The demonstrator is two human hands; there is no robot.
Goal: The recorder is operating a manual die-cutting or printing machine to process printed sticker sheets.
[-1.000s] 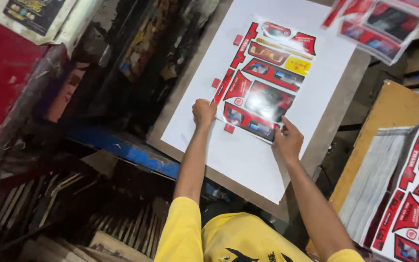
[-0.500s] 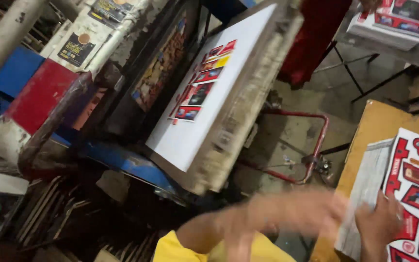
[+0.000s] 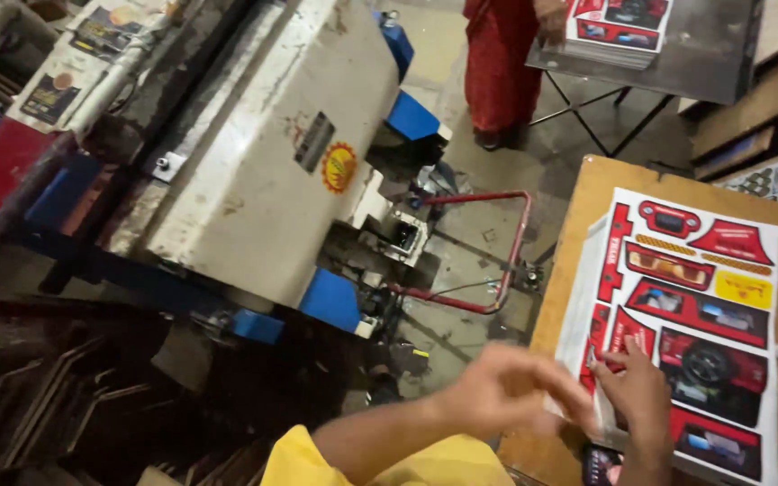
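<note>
Printed sheet stack [image 3: 686, 315] sits on the wooden worktop [image 3: 578, 207] at 4 o'clock. My right hand [image 3: 637, 391] presses flat on top; left hand [image 3: 506, 391] is blurred at the stack's edge, grip unclear. I'd peel one sheet only, corner first.

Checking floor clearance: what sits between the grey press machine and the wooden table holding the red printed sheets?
In the head view, a red tubular metal frame stands on the bare concrete floor between grey press machine and wooden table.
</note>
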